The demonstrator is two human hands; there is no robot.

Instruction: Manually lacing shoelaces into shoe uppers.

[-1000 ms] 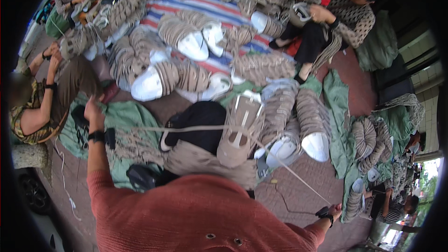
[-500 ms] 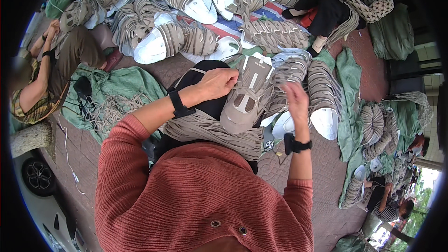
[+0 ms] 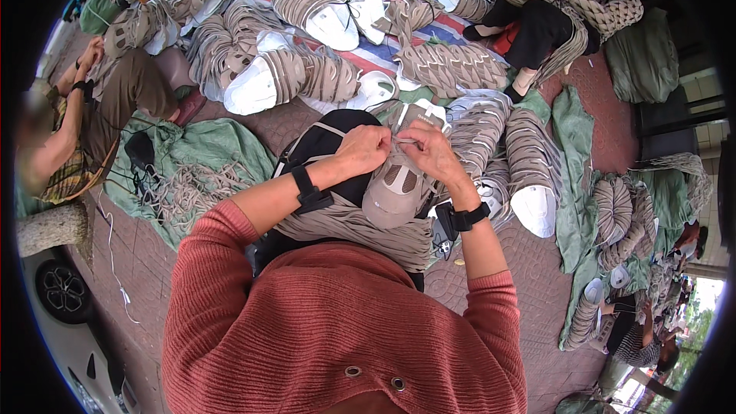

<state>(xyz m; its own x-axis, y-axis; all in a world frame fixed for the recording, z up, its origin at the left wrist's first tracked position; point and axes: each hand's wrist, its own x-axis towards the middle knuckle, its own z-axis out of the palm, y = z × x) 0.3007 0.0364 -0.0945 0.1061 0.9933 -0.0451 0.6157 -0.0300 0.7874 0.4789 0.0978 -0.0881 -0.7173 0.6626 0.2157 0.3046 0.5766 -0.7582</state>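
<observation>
A grey-beige shoe upper (image 3: pixel 389 203) with a white-edged tongue lies on my lap, its toe toward me. Over its lacing area my two hands almost meet. My left hand (image 3: pixel 365 148) is closed in a pinch at the left side of the upper, on a thin beige shoelace (image 3: pixel 396 139). My right hand (image 3: pixel 432 153) pinches the same lace from the other side, its fingers bent over the tongue. Under the upper, a thick bundle of loose beige laces (image 3: pixel 341 231) is draped across my lap. The exact lace ends are hidden by my fingers.
Stacks of nested shoe uppers (image 3: pixel 529 161) stand close on my right, and more uppers (image 3: pixel 287 77) lie ahead by a striped sheet (image 3: pixel 379 50). Loose laces (image 3: pixel 192 188) lie on green cloth (image 3: pixel 222 138) at left. Other people sit at left and far right; a car (image 3: pixel 65 322) is at lower left.
My right hand has come in from the right of the upper to the lacing and now pinches the lace beside my left hand. The upper has shifted slightly toward me.
</observation>
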